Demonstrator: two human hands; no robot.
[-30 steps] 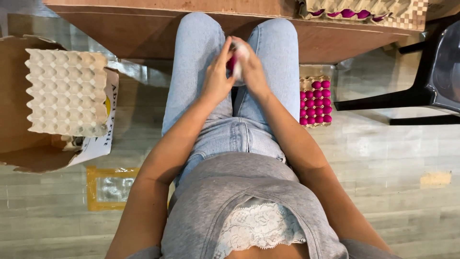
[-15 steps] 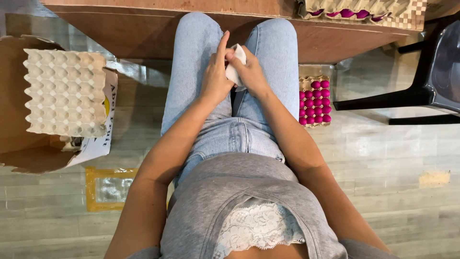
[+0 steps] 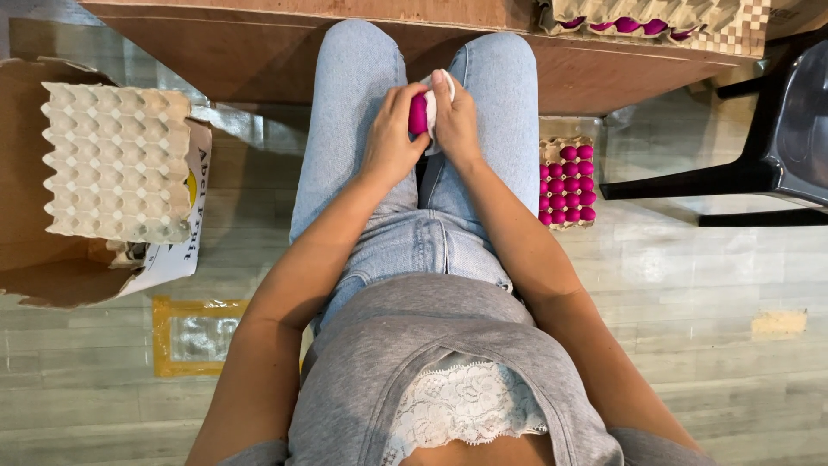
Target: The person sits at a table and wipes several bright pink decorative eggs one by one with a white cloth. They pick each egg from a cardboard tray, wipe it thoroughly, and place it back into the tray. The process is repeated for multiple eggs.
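Note:
I sit with my legs in light blue jeans stretched under a wooden table [image 3: 259,43]. Over my knees, my left hand [image 3: 390,142] grips a magenta egg [image 3: 417,113]. My right hand [image 3: 457,121] presses a white cloth [image 3: 434,108] against the egg's right side. The two hands touch around the egg, and most of the cloth is hidden inside my right hand.
A stack of empty pale egg trays [image 3: 112,164] rests on an open cardboard box [image 3: 34,276] at left. A tray of magenta eggs [image 3: 567,183] lies on the floor right of my leg. Another egg tray [image 3: 638,19] sits on the table. A black chair [image 3: 776,155] stands at right.
Both hands shifted slightly over my knees. Half a second ago the white cloth covered the egg; now the magenta egg shows again between my hands.

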